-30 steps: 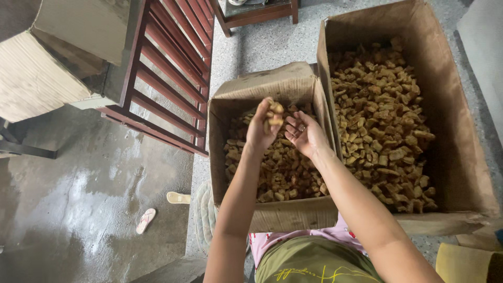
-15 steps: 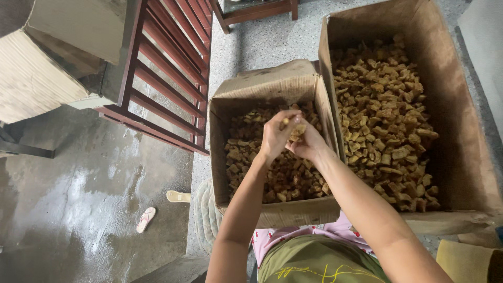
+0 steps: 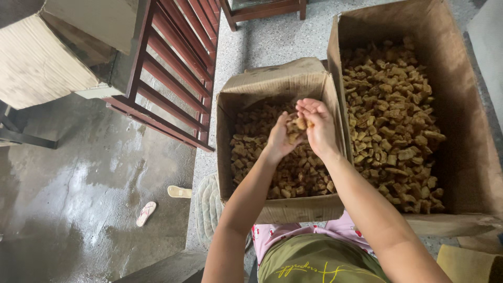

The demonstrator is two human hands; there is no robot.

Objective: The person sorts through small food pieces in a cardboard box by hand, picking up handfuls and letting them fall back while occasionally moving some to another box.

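Note:
My left hand [image 3: 282, 137] and my right hand [image 3: 318, 126] are cupped together over the small cardboard box [image 3: 272, 84], holding a few brown dried chunks [image 3: 298, 124] between them. The small box is partly filled with the same brown chunks [image 3: 293, 175]. Just to its right stands a larger cardboard box [image 3: 466, 120], heaped with brown chunks [image 3: 393, 115]. Both forearms reach forward from my lap over the near edge of the small box.
A dark red wooden slatted frame [image 3: 173, 68] leans at the left of the small box. Two sandals [image 3: 145, 214] lie on the wet concrete floor at lower left. A pale wooden crate [image 3: 36, 63] sits at far left. A woven mat [image 3: 207, 209] lies under the box.
My hands have come together and dropped slightly toward the small box, then risen a little, still closed around the chunks.

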